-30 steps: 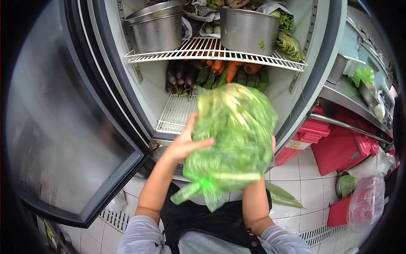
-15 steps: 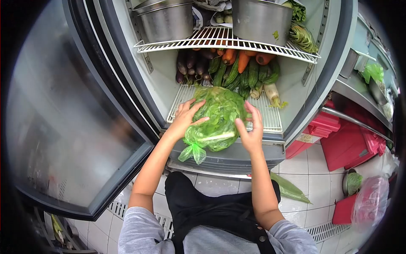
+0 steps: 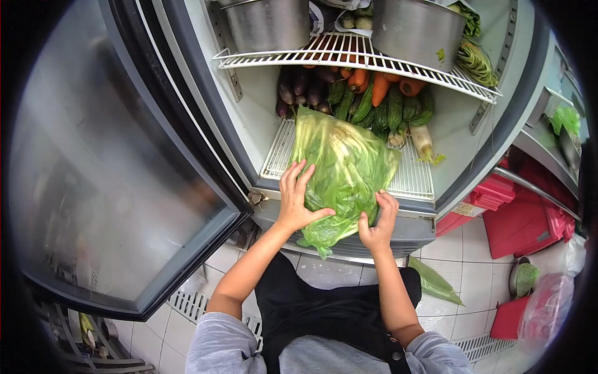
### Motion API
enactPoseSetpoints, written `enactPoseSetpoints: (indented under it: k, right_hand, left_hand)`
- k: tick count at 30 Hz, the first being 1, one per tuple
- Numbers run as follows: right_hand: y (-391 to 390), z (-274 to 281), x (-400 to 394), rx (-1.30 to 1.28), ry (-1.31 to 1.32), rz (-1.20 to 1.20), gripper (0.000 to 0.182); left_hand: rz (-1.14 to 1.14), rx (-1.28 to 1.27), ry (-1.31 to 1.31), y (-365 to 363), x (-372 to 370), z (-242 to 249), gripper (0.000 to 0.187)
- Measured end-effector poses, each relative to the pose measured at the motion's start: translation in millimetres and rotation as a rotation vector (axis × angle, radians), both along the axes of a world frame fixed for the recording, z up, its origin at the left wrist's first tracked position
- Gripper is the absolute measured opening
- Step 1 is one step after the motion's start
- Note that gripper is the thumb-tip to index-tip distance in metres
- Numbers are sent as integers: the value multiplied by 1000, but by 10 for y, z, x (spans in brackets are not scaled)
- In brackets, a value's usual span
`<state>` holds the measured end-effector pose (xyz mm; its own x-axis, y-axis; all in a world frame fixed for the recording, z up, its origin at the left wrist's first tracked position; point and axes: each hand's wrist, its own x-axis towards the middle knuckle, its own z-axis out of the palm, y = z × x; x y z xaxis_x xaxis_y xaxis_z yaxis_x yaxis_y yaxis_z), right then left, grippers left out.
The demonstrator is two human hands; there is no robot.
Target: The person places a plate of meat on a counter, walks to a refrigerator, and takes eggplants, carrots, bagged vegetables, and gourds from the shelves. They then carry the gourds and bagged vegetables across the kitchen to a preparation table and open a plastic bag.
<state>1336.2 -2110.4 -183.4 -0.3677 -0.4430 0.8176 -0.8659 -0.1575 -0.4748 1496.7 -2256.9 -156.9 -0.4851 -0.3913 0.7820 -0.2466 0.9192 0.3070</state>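
Place: we stood in what looked like a commercial kitchen.
Cooler: we faced an upright fridge with its glass door (image 3: 118, 187) swung open on the left and white wire shelves (image 3: 349, 53) inside.
Stock: we saw large steel pots (image 3: 418, 28) on the upper shelf, with carrots (image 3: 379, 87), cucumbers (image 3: 395, 107) and aubergines (image 3: 293, 87) piled loose beneath.
Floor: we noted white tiles (image 3: 473, 262) with drain grates (image 3: 193, 305) near us.
Right side: we made out red crates (image 3: 523, 218) under a steel counter (image 3: 536, 149).
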Motion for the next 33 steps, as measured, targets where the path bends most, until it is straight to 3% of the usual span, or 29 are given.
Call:
enactPoseSetpoints:
  k: [16, 19, 21, 22, 23, 25, 26, 27, 28, 29, 30, 31, 32, 33]
  right_hand:
    - [24, -88, 27, -8, 22, -20, 53]
    - [48, -52, 42, -3, 9, -15, 57]
    - [103, 81, 154, 57, -18, -163, 60]
    - [118, 117, 213, 48, -101, -256, 64]
    - [141, 146, 261, 28, -99, -277, 64]
    - [205, 161, 323, 193, -563, -206, 67]
    - [183, 162, 295, 242, -720, 33, 68]
    - [167, 156, 345, 100, -847, 273, 66]
    - [193, 170, 367, 147, -879, 288, 71]
    - [221, 242, 399, 196, -913, 304, 76]
    - [218, 304, 421, 182, -919, 294, 76]
    - [198, 372, 420, 52, -1002, 448, 82]
    - [206, 428, 414, -79, -1077, 604, 89]
    - [236, 476, 395, -90, -1074, 599, 89]
  left_hand:
    - [-16, 40, 18, 25, 35, -68, 100]
    - [-11, 17, -54, 43, 35, -21, 109]
    - [108, 197, 79, 180, 49, 45, 123]
    - [270, 214, 13, 265, 80, 88, 131]
    - [322, 407, 29, 326, 92, 57, 129]
    - [289, 556, 91, 369, 100, -60, 107]
    - [269, 543, 86, 367, 76, -29, 107]
    - [-31, 847, 229, 373, 60, 4, 88]
    - [-340, 1146, 362, 400, 50, 37, 70]
    - [-349, 1145, 345, 476, 40, 116, 70]
    - [-372, 1174, 407, 579, 17, 229, 58]
    - [-396, 1199, 474, 644, -31, 294, 47]
    - [-335, 1053, 366, 692, -57, 256, 50]
    - [-318, 838, 263, 750, -73, 236, 56]
